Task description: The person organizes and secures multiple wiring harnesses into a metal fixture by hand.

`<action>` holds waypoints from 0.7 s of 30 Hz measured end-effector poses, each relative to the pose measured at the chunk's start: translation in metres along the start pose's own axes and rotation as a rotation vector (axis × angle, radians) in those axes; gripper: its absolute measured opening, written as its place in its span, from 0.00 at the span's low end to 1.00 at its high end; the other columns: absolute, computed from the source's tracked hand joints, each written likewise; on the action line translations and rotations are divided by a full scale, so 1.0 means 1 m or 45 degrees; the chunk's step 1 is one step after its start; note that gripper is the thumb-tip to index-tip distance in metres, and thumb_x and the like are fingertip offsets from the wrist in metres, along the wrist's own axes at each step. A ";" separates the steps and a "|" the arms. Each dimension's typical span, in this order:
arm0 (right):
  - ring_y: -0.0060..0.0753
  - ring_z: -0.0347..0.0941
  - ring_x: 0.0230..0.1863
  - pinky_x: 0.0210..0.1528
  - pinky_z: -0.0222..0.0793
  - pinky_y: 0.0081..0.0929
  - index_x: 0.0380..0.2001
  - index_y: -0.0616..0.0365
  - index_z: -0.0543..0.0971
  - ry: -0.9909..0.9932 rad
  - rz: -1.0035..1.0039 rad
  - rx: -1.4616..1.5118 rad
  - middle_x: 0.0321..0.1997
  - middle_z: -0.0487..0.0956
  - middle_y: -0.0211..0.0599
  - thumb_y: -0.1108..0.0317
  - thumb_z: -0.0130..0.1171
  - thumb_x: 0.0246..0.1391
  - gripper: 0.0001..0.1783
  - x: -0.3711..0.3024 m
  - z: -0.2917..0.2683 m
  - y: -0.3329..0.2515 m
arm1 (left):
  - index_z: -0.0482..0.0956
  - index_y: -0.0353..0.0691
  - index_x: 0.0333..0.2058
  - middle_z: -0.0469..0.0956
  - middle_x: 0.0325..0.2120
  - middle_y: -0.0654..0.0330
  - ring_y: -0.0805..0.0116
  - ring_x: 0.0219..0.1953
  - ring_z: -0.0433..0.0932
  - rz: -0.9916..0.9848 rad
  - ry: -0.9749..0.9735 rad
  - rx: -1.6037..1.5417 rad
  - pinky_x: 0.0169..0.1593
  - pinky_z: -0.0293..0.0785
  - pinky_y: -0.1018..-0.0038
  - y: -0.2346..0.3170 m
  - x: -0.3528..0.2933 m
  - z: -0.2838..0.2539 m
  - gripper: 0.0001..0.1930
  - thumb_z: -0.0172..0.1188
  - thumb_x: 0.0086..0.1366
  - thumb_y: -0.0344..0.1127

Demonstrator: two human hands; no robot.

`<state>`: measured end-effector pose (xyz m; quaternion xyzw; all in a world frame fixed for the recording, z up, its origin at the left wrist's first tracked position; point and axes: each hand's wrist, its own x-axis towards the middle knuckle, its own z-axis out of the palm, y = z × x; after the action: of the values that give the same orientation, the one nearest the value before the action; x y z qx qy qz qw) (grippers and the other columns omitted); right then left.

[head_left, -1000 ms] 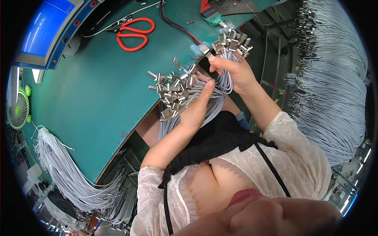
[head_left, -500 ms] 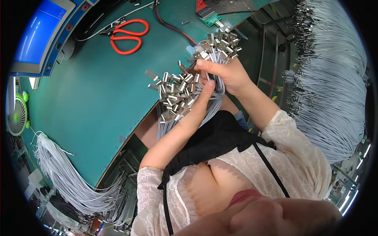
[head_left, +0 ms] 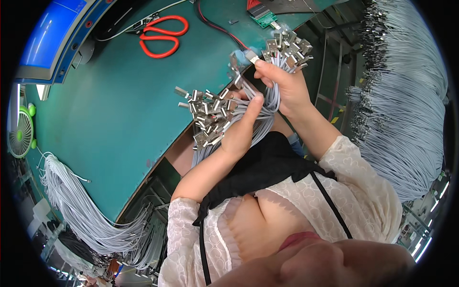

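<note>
Grey cables [head_left: 273, 98] partly hide the right hand [head_left: 290, 90].

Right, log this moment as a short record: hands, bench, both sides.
Left hand: holding a cluster of grey cables with metal plugs
Right hand: holding a second cluster, also metal-plugged
Between clusters: one blurred plug
Bench: green top, with red-handled scissors and a small green circuit board
Far left: blue-framed screen, green fan
Lower left: pale cable bundle at the bench edge
Right: large stack of grey cables
</note>
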<state>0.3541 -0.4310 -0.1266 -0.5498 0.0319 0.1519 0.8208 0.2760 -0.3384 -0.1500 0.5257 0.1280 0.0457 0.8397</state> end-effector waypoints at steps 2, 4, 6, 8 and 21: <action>0.17 0.67 0.20 0.20 0.59 0.12 0.28 0.61 0.73 -0.027 0.075 0.015 0.21 0.73 0.30 0.73 0.57 0.42 0.07 -0.002 0.007 -0.004 | 0.68 0.37 0.31 0.70 0.28 0.64 0.77 0.32 0.68 -0.023 -0.017 -0.014 0.38 0.63 0.81 -0.004 0.003 -0.003 0.05 0.53 0.56 0.30; 0.17 0.68 0.21 0.21 0.60 0.13 0.27 0.61 0.73 -0.087 0.222 0.043 0.21 0.73 0.30 0.72 0.57 0.43 0.07 -0.003 0.011 -0.008 | 0.68 0.35 0.32 0.72 0.29 0.61 0.75 0.33 0.70 -0.061 -0.049 -0.044 0.40 0.65 0.80 -0.006 0.005 -0.006 0.09 0.56 0.52 0.23; 0.18 0.68 0.21 0.21 0.61 0.13 0.27 0.61 0.73 -0.152 0.222 -0.001 0.21 0.73 0.30 0.72 0.57 0.43 0.06 -0.001 0.005 -0.006 | 0.68 0.35 0.32 0.72 0.29 0.61 0.75 0.33 0.70 -0.078 -0.053 -0.090 0.40 0.65 0.80 -0.005 0.005 -0.004 0.08 0.56 0.52 0.23; 0.18 0.68 0.22 0.22 0.62 0.14 0.26 0.60 0.73 -0.290 0.230 -0.089 0.21 0.73 0.30 0.71 0.58 0.43 0.06 0.001 -0.002 -0.004 | 0.68 0.35 0.32 0.71 0.29 0.62 0.76 0.32 0.69 -0.109 -0.049 -0.180 0.39 0.65 0.80 -0.003 0.004 -0.002 0.08 0.55 0.53 0.24; 0.17 0.65 0.19 0.20 0.57 0.15 0.24 0.60 0.74 0.034 0.054 -0.040 0.20 0.73 0.31 0.71 0.59 0.40 0.06 -0.006 -0.010 0.001 | 0.67 0.39 0.29 0.71 0.27 0.63 0.79 0.29 0.69 0.005 0.054 -0.108 0.35 0.64 0.82 -0.006 -0.005 0.000 0.08 0.58 0.54 0.30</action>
<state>0.3496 -0.4408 -0.1302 -0.5639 0.0519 0.1623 0.8081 0.2712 -0.3421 -0.1547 0.4887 0.1428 0.0640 0.8583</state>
